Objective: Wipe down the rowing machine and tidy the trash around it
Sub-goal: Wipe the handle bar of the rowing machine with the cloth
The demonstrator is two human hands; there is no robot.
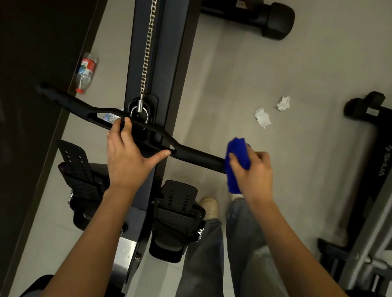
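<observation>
The rowing machine's black pull handle [77, 105] runs across the dark rail [173, 58], hooked to a metal chain [148, 43]. My left hand [126, 157] grips the handle near its middle, fingers curled over the far side, thumb stretched along the bar. My right hand [253, 170] holds a blue cloth [237, 159] wrapped around the handle's right end. Two crumpled white tissues [262, 117] [283, 103] lie on the floor to the right of the rail. A plastic bottle [86, 72] with a red label lies on the floor left of the rail.
Two black footrests [77, 169] [175, 209] sit below the handle. A dark wall panel [16, 113] fills the left. Another machine's frame [376, 183] stands at the right, and a black foot [276, 20] at the top. My legs and shoe [209, 207] stand by the rail.
</observation>
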